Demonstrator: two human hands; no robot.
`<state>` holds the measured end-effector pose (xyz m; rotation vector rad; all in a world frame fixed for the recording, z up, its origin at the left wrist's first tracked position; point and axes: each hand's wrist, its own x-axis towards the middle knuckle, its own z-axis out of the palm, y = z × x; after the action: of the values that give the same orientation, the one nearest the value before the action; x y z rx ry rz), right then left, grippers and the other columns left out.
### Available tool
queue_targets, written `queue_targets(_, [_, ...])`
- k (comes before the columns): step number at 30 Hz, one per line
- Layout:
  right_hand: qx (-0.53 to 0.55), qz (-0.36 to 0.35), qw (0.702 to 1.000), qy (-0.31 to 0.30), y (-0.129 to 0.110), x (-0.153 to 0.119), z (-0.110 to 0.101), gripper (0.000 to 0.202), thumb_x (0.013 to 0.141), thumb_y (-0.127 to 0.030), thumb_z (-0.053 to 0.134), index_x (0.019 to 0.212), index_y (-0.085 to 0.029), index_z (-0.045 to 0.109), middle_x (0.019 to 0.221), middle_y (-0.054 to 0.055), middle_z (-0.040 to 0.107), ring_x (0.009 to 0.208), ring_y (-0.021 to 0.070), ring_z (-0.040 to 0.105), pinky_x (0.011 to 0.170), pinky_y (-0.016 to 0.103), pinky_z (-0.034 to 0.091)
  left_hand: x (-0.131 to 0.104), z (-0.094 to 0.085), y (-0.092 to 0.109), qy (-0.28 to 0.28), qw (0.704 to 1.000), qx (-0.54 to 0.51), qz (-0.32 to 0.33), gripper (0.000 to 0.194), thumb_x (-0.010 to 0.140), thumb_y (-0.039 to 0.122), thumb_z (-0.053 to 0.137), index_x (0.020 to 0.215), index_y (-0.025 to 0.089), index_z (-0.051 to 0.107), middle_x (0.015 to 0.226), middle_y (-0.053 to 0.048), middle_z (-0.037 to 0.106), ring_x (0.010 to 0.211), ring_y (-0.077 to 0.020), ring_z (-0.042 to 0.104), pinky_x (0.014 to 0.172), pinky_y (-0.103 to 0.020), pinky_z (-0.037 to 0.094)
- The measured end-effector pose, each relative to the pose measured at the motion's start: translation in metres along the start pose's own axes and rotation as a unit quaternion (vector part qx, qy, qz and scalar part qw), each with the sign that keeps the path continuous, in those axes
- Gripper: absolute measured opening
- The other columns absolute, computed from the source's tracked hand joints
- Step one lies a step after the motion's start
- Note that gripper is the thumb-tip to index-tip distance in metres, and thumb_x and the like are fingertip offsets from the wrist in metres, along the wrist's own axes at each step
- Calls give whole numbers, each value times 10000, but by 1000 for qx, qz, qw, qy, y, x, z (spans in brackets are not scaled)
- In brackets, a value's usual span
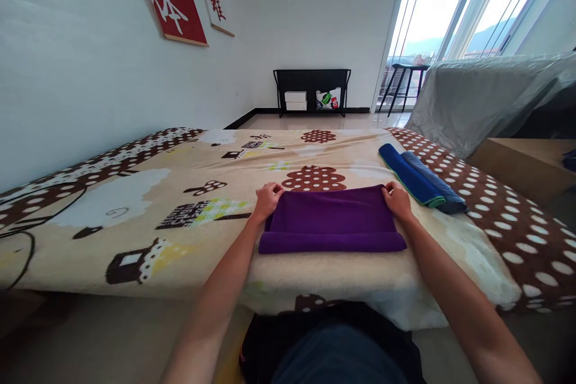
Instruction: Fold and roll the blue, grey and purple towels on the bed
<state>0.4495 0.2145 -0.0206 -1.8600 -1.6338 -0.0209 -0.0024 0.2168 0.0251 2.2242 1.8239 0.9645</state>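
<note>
A purple towel (335,213) lies in front of me on the patterned blanket, its near edge rolled or folded into a thick band. At its far left corner, my left hand (269,198) pinches the cloth between thumb and fingers. My right hand (396,198) grips the far right corner the same way. The far edge runs nearly straight between both hands. To the right of my right hand are a rolled blue towel (409,174) with a green edge and a rolled grey-blue towel (434,183), side by side.
The cream blanket (216,162) with brown dotted borders covers the bed. A cardboard box (526,162) and a plastic-covered piece of furniture (486,96) stand at the right. A black rack (312,87) is by the far wall, and a dark stool (405,84) near the window.
</note>
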Motion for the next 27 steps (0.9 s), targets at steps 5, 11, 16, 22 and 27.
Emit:
queue_targets(5, [-21,-11,1000,-10,-9,-8,-13,270,885,-366,460,927,-165,636,1039,152,630,1062,275,554,987,414,424,-5,-3,2,-25,999,29,0,92,857,234,599,863,191,680,974,-95,719,1059,-278,610,991,-454,389])
queue_targets(11, [10,-110,990,-89,-48,-13,-37,472,968,-434,377,1256,-143,611,1267,160,604,1221,282,539,1097,438,380,-13,-17,37,-92,992,11,86,381,930,266,490,1288,203,602,1287,-108,656,1252,-263,561,1099,-449,359])
queue_targets(16, [53,-281,914,-289,-111,-37,-15,676,911,-621,507,1505,-304,441,1524,-22,464,1393,176,446,1162,287,345,-23,18,83,-278,936,-13,216,582,922,466,531,1466,268,481,1572,-29,429,1463,-197,374,1187,-324,291])
queue_targets(22, [12,-246,906,-345,-94,-45,-1,805,885,-742,457,1559,-320,334,1636,13,222,1527,270,175,1246,495,138,-23,24,56,-330,927,23,178,673,936,621,445,1540,344,337,1649,-23,217,1545,-252,163,1231,-530,102])
queue_targets(27, [-22,-170,938,-300,-30,-30,-17,708,948,-653,390,1559,-298,344,1629,53,238,1522,267,191,1247,515,111,-26,-4,5,-290,947,46,132,601,979,569,386,1542,365,323,1656,-30,204,1543,-227,177,1231,-510,63])
